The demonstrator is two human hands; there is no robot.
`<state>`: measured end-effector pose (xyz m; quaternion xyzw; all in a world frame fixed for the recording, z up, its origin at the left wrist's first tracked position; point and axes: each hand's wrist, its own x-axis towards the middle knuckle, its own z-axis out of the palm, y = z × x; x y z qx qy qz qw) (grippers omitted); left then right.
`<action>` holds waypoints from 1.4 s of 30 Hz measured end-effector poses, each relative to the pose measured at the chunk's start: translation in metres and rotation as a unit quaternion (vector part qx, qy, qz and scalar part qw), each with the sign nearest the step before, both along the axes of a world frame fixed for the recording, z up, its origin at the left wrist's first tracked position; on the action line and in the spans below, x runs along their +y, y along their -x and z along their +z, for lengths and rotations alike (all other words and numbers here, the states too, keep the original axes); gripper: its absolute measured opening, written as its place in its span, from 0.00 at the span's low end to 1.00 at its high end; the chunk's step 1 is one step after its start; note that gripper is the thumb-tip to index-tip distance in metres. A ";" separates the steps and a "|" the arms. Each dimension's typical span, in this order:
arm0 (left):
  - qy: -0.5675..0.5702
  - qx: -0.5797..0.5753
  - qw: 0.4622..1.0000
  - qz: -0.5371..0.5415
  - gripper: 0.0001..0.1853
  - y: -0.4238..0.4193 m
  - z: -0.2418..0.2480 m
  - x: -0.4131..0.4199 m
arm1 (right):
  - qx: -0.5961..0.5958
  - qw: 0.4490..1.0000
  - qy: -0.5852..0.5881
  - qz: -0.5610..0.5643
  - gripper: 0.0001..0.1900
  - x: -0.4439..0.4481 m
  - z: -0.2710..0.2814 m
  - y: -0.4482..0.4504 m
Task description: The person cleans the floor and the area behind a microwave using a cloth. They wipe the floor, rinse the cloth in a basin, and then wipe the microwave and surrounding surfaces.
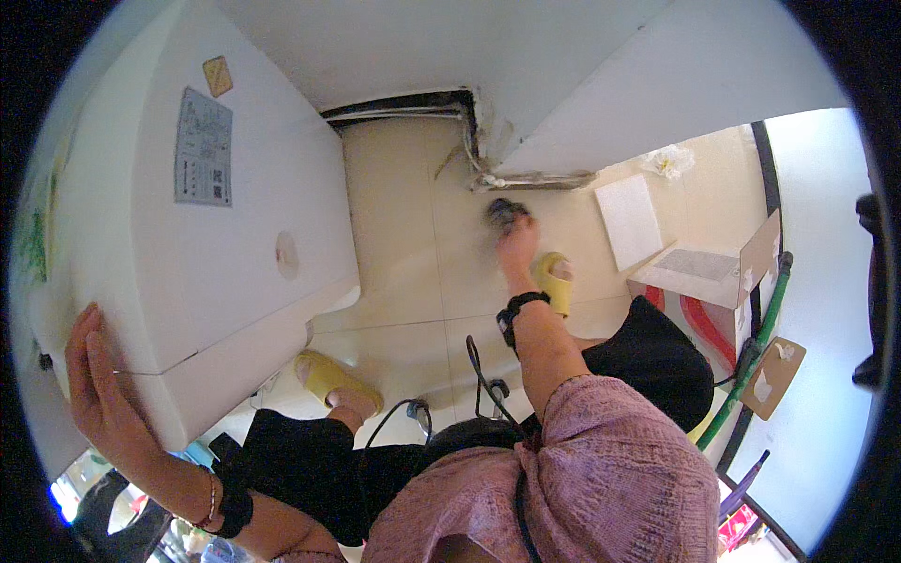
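Observation:
My right hand (519,243) reaches down to the tiled floor (394,232) near the wall corner. Its fingers are closed on a dark, blurred object (505,213), whose kind I cannot tell. My left hand (95,387) rests against the outer side of a large white appliance (253,176), fingers together and extended, with nothing seen in it. A grey label with writing and a small yellow sticker (217,76) are on the appliance. White cables (408,112) run along the dark, dirty base of the wall and around its corner, just beyond my right hand.
A white flat panel (628,222), a crumpled white wad (667,161) and an open cardboard box (704,281) lie to the right. A green pole (746,352) leans by a brown card (773,378). My feet wear yellow slippers (338,380). Black cords hang before my lap.

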<state>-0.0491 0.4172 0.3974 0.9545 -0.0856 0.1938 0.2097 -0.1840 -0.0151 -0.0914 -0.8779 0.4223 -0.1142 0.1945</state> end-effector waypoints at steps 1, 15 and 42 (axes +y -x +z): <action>-0.021 -0.005 1.000 0.010 0.17 -0.001 0.001 0.005 | -0.042 0.998 -0.008 -0.055 0.20 -0.022 0.001 -0.008; -0.083 -0.016 0.995 0.053 0.20 0.001 -0.011 -0.016 | 0.149 0.987 0.065 0.002 0.41 0.038 -0.084 -0.055; -0.342 -0.162 0.846 -0.374 0.20 -0.051 0.029 0.022 | -0.030 0.843 0.047 0.536 0.32 0.091 -0.035 -0.340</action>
